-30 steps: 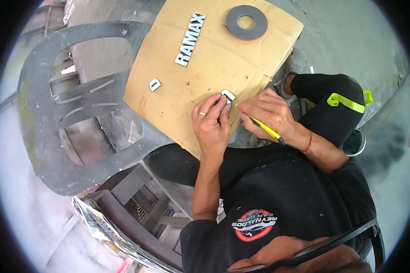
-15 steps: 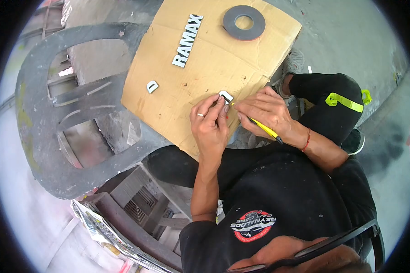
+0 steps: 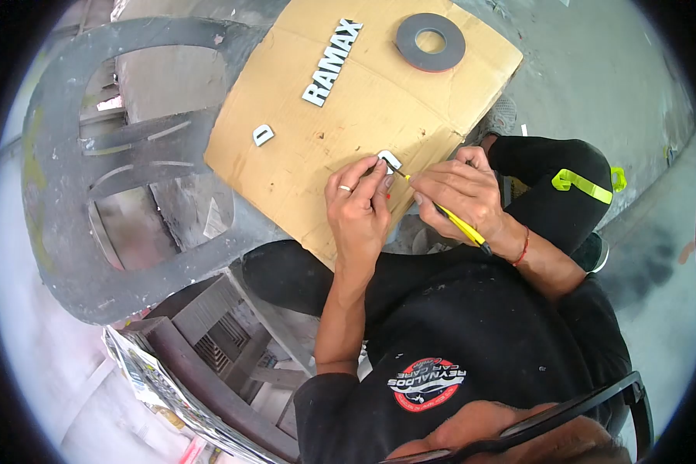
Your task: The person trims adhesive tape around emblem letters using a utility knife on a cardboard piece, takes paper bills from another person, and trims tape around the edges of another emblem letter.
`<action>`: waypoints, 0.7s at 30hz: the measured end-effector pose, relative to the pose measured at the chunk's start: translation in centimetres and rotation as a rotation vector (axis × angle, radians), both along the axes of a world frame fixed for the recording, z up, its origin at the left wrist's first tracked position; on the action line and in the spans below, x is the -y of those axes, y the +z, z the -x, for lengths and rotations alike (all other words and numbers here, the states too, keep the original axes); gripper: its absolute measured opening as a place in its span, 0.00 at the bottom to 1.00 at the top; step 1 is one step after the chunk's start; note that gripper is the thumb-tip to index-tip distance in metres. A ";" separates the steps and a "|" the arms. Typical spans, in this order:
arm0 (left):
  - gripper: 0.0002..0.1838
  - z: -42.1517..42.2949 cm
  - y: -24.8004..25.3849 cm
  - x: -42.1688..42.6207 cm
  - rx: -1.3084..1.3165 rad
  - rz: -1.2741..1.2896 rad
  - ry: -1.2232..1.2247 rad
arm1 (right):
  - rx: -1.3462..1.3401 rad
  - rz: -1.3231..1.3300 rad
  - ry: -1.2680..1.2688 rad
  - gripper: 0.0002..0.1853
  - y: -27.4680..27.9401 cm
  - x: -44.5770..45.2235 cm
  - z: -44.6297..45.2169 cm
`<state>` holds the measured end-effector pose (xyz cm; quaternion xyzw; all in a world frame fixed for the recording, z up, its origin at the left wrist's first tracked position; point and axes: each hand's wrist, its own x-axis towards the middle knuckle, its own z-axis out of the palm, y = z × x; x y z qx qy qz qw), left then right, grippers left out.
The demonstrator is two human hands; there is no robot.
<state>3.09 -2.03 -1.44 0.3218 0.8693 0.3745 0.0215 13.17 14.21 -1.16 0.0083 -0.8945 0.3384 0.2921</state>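
Observation:
A small white letter with dark edges (image 3: 393,160) lies on the cardboard (image 3: 301,170) near its front edge. My left hand (image 3: 359,203), with a ring on it, has its fingertips pressed at the letter's left side, holding it down. From the right, my right hand (image 3: 462,193) grips a slim yellow and black cutter knife (image 3: 465,226). Its thin tip reaches the letter beside my left fingertips. Exactly where the blade touches is too small to tell. A separate white letter D (image 3: 263,135) lies farther left, and joined white letters reading RAMAX (image 3: 332,63) lie beyond it.
A roll of dark double-sided tape (image 3: 431,42) lies at the far part of the cardboard. Under the cardboard is a grey plastic chair (image 3: 62,147), its back at left. My bent leg (image 3: 553,170) is at right. A wooden frame and papers (image 3: 162,387) stand at lower left.
The knife tip has moved from the letter's near right edge up onto the letter. My left fingers stay at it. The whole view has shifted slightly.

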 end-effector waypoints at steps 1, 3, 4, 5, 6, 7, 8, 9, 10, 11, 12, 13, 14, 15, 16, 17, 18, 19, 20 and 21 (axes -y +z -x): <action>0.12 0.0 0.0 0.0 -0.002 -0.002 -0.001 | -0.014 -0.013 -0.011 0.15 -0.2 0.2 0.1; 0.12 0.0 -0.1 0.0 -0.001 -0.005 0.002 | -0.002 -0.008 -0.024 0.14 -0.8 0.6 0.4; 0.12 0.0 0.0 0.0 -0.004 -0.007 -0.004 | 0.009 -0.003 -0.040 0.12 -1.0 0.7 0.5; 0.12 0.0 0.0 0.0 -0.007 -0.009 -0.009 | 0.010 -0.005 -0.035 0.12 -0.9 0.7 0.5; 0.12 0.0 -0.1 0.1 -0.004 -0.011 -0.003 | 0.018 -0.003 -0.029 0.13 -0.9 0.7 0.3; 0.12 0.0 -0.2 0.1 -0.006 -0.009 -0.004 | 0.027 -0.001 -0.024 0.13 -0.8 0.7 0.1; 0.12 0.0 -0.2 0.1 -0.010 -0.010 -0.007 | 0.029 -0.006 -0.021 0.13 -0.6 0.5 -0.1; 0.12 0.0 -0.2 0.1 -0.009 -0.016 -0.004 | 0.054 -0.028 -0.007 0.14 -0.3 0.4 -0.3; 0.12 0.0 -0.2 0.0 -0.012 -0.013 -0.004 | 0.078 -0.051 0.007 0.15 -0.1 0.2 -0.4; 0.11 0.0 -0.2 0.0 -0.014 -0.009 -0.006 | 0.080 -0.056 0.008 0.15 0.0 0.1 -0.4; 0.11 0.0 -0.2 0.0 -0.012 -0.014 -0.007 | 0.071 -0.065 0.012 0.15 0.0 0.1 -0.4; 0.11 -0.1 -0.2 0.0 -0.008 -0.021 -0.001 | 0.062 -0.074 0.017 0.14 0.1 0.0 -0.4; 0.11 -0.1 -0.1 0.0 -0.005 -0.028 0.004 | 0.062 -0.080 0.018 0.14 0.1 0.0 -0.4; 0.11 -0.1 -0.1 0.0 -0.005 -0.033 0.005 | 0.065 -0.098 0.018 0.14 0.1 0.1 -0.5; 0.11 0.0 -0.2 0.0 -0.021 -0.028 0.007 | 0.068 -0.115 0.018 0.14 0.1 0.1 -0.6; 0.11 0.0 -0.2 0.0 -0.038 -0.021 0.008 | 0.067 -0.119 0.021 0.14 0.0 0.2 -0.7; 0.11 0.0 -0.3 0.0 -0.038 -0.022 0.011 | 0.063 -0.129 0.023 0.14 0.0 0.3 -0.7; 0.11 0.0 -0.3 -0.1 -0.049 -0.013 0.032 | 0.059 -0.140 0.023 0.14 -0.1 0.4 -0.8; 0.11 0.0 -0.3 -0.1 -0.061 -0.004 0.051 | 0.057 -0.141 0.025 0.14 -0.1 0.4 -0.8; 0.11 0.1 -0.4 -0.1 -0.063 -0.007 0.052 | 0.059 -0.147 0.025 0.15 -0.1 0.4 -0.9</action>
